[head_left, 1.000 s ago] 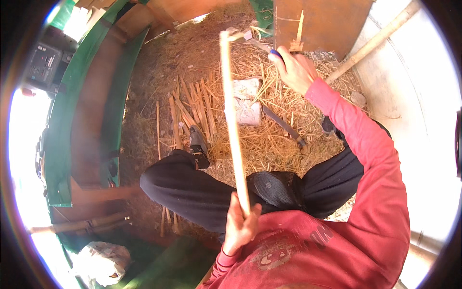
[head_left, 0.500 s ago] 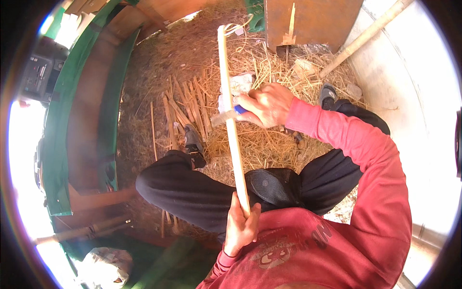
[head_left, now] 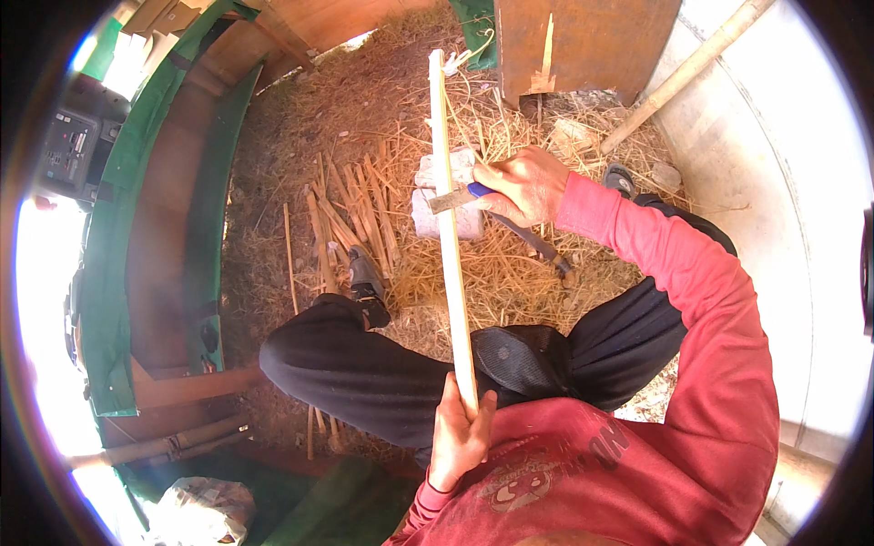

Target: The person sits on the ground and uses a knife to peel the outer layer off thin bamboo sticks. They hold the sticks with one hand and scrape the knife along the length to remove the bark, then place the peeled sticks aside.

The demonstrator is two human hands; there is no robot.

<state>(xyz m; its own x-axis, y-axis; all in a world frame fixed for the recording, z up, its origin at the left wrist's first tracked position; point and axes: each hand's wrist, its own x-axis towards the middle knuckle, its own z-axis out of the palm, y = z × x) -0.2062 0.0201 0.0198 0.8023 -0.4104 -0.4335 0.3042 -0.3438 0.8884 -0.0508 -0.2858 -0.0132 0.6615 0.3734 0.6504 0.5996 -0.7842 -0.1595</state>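
A long pale strip of split wood or bamboo (head_left: 452, 282) slants away from me over my lap. Its near end sits in my left hand (head_left: 462, 437), which is closed around it at my belly. My right hand (head_left: 526, 188) grips a knife (head_left: 451, 199) by its blue handle. The blade lies across the strip, touching it a little beyond the middle. Thin curled shavings (head_left: 478, 55) hang at the strip's far end. Below the strip, pale blocks (head_left: 446, 218) rest on the straw, and a dark long-bladed tool (head_left: 535, 241) lies to their right.
Several split wood pieces (head_left: 364, 205) lie on the ground left of centre. Straw and shavings (head_left: 510, 282) cover the floor between my legs. A rusty brown panel (head_left: 592, 45) stands ahead, a pole (head_left: 687, 77) leans at right, and a green-edged bench (head_left: 118, 300) runs along the left.
My right hand and the knife have moved farther up the strip and slightly right. The strip's far end has swung right, and more of the blocks and the dark tool shows.
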